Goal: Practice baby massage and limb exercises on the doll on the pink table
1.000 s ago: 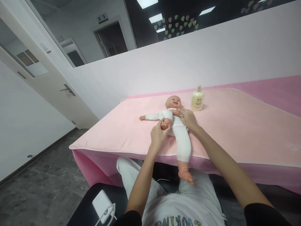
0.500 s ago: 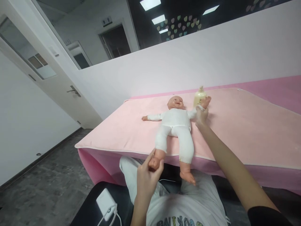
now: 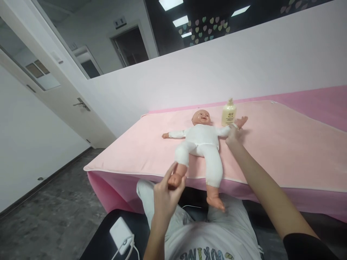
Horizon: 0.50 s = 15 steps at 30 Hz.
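We judge the doll (image 3: pixel 202 135), on its back mid-frame on the desk (image 3: pixel 284 155), to be light and soft-bodied with smooth, firmer limb ends, best taken where our left grip (image 3: pixel 177 177) clasps one foot (image 3: pixel 175 181) and our right grip (image 3: pixel 233 133) encircles one wrist (image 3: pixel 235 125).

1 head-worn camera, facing forward and down, wearer's lap (image 3: pixel 235 213) nearest, pink-covered table (image 3: pixel 284 151) just beyond
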Available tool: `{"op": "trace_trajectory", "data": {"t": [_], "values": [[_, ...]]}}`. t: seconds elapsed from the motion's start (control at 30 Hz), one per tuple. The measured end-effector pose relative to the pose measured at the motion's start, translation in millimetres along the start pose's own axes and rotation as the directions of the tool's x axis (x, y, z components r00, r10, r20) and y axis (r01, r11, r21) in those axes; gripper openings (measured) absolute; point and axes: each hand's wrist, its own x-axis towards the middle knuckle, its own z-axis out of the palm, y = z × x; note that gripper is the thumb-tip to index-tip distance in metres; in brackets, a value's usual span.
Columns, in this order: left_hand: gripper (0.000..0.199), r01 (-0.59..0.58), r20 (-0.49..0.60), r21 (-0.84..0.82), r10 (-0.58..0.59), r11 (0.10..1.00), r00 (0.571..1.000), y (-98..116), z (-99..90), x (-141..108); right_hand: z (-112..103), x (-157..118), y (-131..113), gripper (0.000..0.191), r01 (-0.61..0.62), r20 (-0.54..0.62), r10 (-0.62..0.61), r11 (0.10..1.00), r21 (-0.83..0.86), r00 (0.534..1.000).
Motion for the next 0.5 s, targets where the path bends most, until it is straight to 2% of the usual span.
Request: {"op": "trace_trajectory", "data": {"t": [0.03,0.1,0.17,0.2,0.27,0.3,0.33,0.37,0.5], "values": [[0.053,-0.023,-0.037,-0.009,0.022,1.0,0.999,4.6,0.5,13.2,1.2,-5.5,-5.9,0.052,0.013,-0.015,-0.013,1.0,-0.012,1.0],[0.055,-0.067,-0.038,-0.062,0.065,0.996,0.997,9.5,9.3,46.8,3.3,-18.1,-18.6,0.054,0.109,0.021,-0.108,0.992,-0.07,0.994],[0.052,-0.094,0.022,-0.124,0.097,0.988,0.995,7.1,26.8,84.0,4.7,-31.8,-29.5,0.053,0.284,0.187,-0.252,0.943,-0.17,0.949],[0.051,-0.099,0.063,-0.16,0.111,0.982,0.992,3.5,36.9,101.3,5.0,-38.4,-33.5,0.052,0.388,0.31,-0.313,0.894,-0.223,0.898],[0.052,-0.058,0.121,-0.22,0.086,0.974,0.989,-6.4,55.1,128.1,5.3,-49.9,-38.3,0.051,0.598,0.565,-0.37,0.747,-0.291,0.737],[0.053,-0.029,0.139,-0.254,0.066,0.967,0.988,-11.7,61.9,136.6,5.3,-54.2,-39.5,0.05,0.682,0.656,-0.373,0.665,-0.304,0.656],[0.054,-0.009,0.155,-0.283,0.055,0.959,0.986,-16.8,66.7,141.8,5.2,-57.3,-40.1,0.05,0.741,0.713,-0.369,0.595,-0.311,0.596],[0.056,0.001,0.163,-0.305,0.051,0.952,0.985,-21.2,69.7,144.0,5.2,-59.3,-40.5,0.049,0.775,0.74,-0.366,0.544,-0.322,0.565],[0.056,-0.032,0.143,-0.326,0.083,0.945,0.986,-31.1,71.6,138.7,4.7,-60.1,-41.3,0.05,0.793,0.731,-0.379,0.49,-0.361,0.567]]}}
